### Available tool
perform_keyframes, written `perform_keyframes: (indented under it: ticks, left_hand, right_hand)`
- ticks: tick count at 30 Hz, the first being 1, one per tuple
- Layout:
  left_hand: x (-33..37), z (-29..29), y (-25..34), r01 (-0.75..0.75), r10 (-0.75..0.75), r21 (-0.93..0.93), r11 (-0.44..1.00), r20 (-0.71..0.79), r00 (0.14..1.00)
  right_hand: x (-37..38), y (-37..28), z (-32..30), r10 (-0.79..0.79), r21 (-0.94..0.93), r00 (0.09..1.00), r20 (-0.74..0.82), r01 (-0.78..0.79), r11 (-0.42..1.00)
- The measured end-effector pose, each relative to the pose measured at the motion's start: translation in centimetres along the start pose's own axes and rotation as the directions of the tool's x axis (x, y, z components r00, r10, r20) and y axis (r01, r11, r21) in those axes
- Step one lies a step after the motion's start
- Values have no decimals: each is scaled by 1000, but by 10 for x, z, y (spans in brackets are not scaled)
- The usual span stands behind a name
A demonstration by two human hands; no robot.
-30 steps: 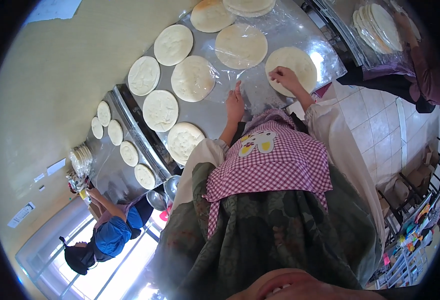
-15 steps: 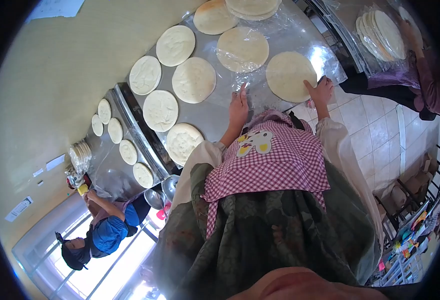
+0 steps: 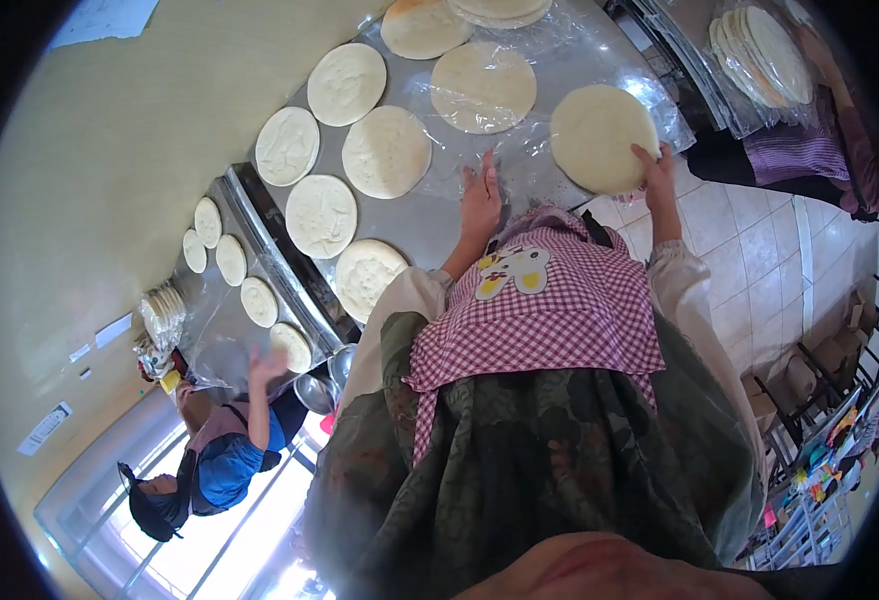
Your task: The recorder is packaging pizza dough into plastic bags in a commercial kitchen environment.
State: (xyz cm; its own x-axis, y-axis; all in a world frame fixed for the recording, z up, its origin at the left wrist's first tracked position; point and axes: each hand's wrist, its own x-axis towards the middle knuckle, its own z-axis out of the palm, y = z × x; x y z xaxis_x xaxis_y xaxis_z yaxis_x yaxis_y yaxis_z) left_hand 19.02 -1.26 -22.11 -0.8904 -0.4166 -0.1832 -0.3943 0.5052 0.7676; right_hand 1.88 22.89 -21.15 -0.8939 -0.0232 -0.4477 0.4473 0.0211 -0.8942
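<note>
My right hand (image 3: 657, 172) grips the near right edge of a pale round flatbread (image 3: 598, 132) at the table's right end. My left hand (image 3: 480, 200) lies flat, fingers together, on the clear plastic sheet (image 3: 535, 160) that covers the metal table (image 3: 430, 225). It rests just below another flatbread under plastic (image 3: 483, 87). A pink checked apron hides my lower arms and body.
Several more flatbreads (image 3: 387, 150) lie in rows across the table. A person in blue (image 3: 230, 460) reaches to a second table with smaller rounds (image 3: 232, 260) at lower left. Another person (image 3: 820, 150) stands at upper right by a stack of rounds (image 3: 760, 40). Tiled floor lies to the right.
My right hand has slid from the flatbread's near left side round to its right edge and taken hold there. The flatbread shifted slightly right. My left hand has stayed on the plastic.
</note>
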Motion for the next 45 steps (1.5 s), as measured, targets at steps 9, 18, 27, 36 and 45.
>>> perform_keyframes:
  ticks: [9, 18, 27, 36, 45]
  left_hand:
    - [6, 10, 5, 29, -31, 80, 996, 23, 999]
    - [3, 7, 4, -40, 40, 73, 997, 0, 999]
    - [-3, 12, 5, -49, 35, 176, 983, 80, 996]
    - [-10, 16, -2, -274, 269, 521, 808, 88, 959]
    - [-48, 40, -49, 313, -375, -562, 765, 6, 927]
  right_hand:
    - [-38, 5, -51, -8, 335, 982, 190, -57, 940]
    - [-69, 33, 15, 64, 158, 949, 310, -118, 980]
    - [-70, 48, 24, 184, 132, 921, 344, -241, 961]
    - [-23, 68, 9, 82, -536, 913, 401, 161, 828]
    - [38, 36, 51, -259, -650, 793, 552, 603, 462]
